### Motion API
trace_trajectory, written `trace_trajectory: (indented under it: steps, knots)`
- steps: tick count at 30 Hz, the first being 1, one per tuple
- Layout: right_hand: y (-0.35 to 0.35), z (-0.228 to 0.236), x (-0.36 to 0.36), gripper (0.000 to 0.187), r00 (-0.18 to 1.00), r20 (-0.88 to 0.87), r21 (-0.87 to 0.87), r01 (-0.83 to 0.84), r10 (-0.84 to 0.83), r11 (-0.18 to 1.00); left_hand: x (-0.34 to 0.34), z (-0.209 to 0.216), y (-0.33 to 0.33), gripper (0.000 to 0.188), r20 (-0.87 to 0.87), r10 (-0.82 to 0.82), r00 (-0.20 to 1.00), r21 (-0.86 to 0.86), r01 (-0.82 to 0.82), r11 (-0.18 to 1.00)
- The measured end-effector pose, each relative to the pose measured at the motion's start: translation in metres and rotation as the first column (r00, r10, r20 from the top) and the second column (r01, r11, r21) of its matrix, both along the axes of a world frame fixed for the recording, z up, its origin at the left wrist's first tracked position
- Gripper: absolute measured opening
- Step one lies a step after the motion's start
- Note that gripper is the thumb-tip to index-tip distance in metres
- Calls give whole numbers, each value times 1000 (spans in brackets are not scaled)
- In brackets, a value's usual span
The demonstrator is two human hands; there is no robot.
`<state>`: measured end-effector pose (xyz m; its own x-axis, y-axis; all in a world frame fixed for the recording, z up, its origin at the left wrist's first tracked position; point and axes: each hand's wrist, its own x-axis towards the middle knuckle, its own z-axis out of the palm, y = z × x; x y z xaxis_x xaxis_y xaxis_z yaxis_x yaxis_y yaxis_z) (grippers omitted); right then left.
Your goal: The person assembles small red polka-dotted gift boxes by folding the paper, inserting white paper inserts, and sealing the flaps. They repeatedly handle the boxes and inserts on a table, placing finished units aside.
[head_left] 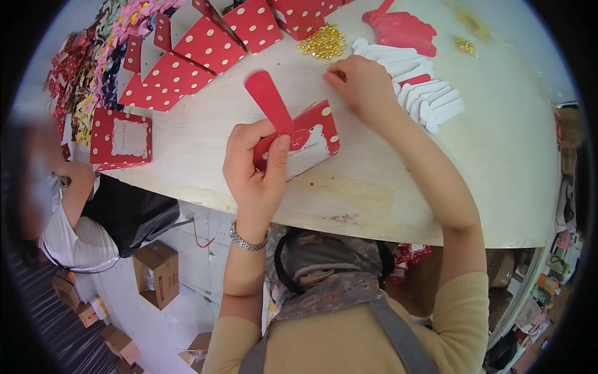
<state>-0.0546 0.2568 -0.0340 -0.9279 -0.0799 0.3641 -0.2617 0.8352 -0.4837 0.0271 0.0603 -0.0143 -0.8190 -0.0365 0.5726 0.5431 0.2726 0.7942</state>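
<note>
My left hand (pixel 252 159) grips a small red polka-dot box (pixel 325 124) with a pale label, tilted above the near part of the table. Under the thumb of that hand, a red round-ended card strip (pixel 268 96) stands up from the box. Over the table to the right, my right hand (pixel 358 84) has thumb and forefinger pinched together; whatever is between them is too small to see. Just beyond those fingertips lies a heap of small gold metal pieces (pixel 322 42). White shaped card strips (pixel 430 103) are fanned out beside my right wrist, with a red one among them.
Red card cutouts (pixel 402 31) and a smaller gold heap (pixel 466 45) lie at the far right. Several open polka-dot boxes (pixel 208 47) line the far left, near a pile of patterned bows (pixel 93 68). A labelled box (pixel 121 138) stands near another person (pixel 78 206) at left.
</note>
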Motion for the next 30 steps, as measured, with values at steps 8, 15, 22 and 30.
trace_trajectory:
  steps: [8, 15, 22, 30]
  knots:
    - [9, 38, 45, 7, 988, -105, -207, -135, 115, 969, -1, -16, -6, 12, -33, -7, 999, -3, 7, 1000]
    - [-33, 40, 75, 20, 774, -424, -219, -592, 471, 776, 3, -15, -11, 16, -10, -70, 998, -79, 69, 995]
    - [-38, 42, 75, 22, 810, -389, -239, -549, 440, 801, -1, -14, -1, 16, -73, -39, 997, 74, 45, 996]
    - [-32, 56, 85, 24, 836, -185, -223, -548, 517, 806, -3, -19, -17, 20, -62, -167, 984, -65, 163, 984]
